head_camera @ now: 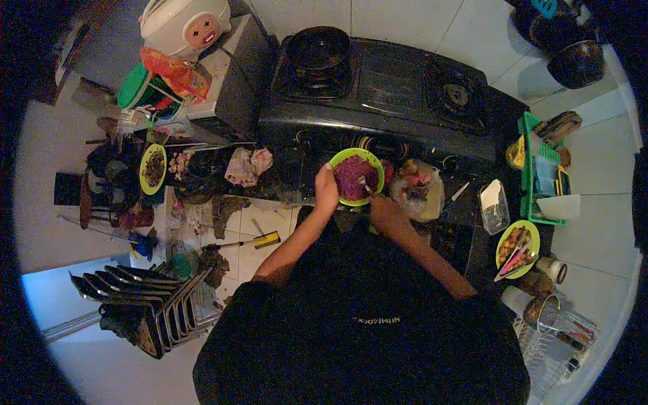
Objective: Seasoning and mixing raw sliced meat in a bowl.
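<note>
A lime-green bowl (380, 169) of purple mash stands before me at the counter's front. My left hand (326, 188) grips its left rim. At the bowl's lower right, my right hand (389, 215) is closed on the handle of a fork (364, 183), whose head rests in the purple mash (352, 174). Just right of the bowl lies a clear plastic bag (422, 195) with reddish and dark contents. Farther right are a small knife (460, 190) and a clear plastic container (495, 215) with something white in it.
Behind the bowl stands a black gas stove (390, 86) with a dark pan (319, 48). A crumpled cloth (248, 166) and a green plate of dark food (153, 169) lie left. At right are a green rack (526, 167) and a plate of food with tongs (517, 248).
</note>
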The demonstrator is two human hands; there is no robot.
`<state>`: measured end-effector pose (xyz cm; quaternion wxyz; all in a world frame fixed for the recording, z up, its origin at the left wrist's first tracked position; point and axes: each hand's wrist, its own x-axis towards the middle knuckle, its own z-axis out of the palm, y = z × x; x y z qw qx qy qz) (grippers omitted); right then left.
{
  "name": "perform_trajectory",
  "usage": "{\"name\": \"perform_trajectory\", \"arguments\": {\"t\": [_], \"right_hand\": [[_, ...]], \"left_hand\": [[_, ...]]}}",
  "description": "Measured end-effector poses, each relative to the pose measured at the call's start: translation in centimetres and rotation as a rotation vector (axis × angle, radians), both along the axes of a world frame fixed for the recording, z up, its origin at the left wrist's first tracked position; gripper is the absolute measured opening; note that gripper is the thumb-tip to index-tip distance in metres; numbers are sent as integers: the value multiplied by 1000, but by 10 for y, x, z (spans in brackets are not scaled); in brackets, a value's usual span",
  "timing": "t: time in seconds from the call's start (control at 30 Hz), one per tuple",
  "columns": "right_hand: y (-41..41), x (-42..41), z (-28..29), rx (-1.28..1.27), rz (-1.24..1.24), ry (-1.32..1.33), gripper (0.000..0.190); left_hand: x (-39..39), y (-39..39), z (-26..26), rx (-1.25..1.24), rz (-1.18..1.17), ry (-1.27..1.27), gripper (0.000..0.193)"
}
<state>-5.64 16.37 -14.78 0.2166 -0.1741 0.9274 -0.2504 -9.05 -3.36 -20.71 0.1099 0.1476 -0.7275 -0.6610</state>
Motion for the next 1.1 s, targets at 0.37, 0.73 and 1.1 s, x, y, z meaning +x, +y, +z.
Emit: {"name": "perform_trajectory", "arguments": {"t": [0.37, 0.73, 1.1], "right_hand": [[-12, 2, 8, 93, 51, 133, 22], [-14, -2, 25, 192, 79, 173, 28], [5, -5, 53, 64, -79, 71, 30]], "left_hand": [[-1, 3, 9, 92, -32, 16, 38], [1, -2, 10, 26, -18, -51, 39], [39, -29, 34, -143, -447, 209, 100]]}}
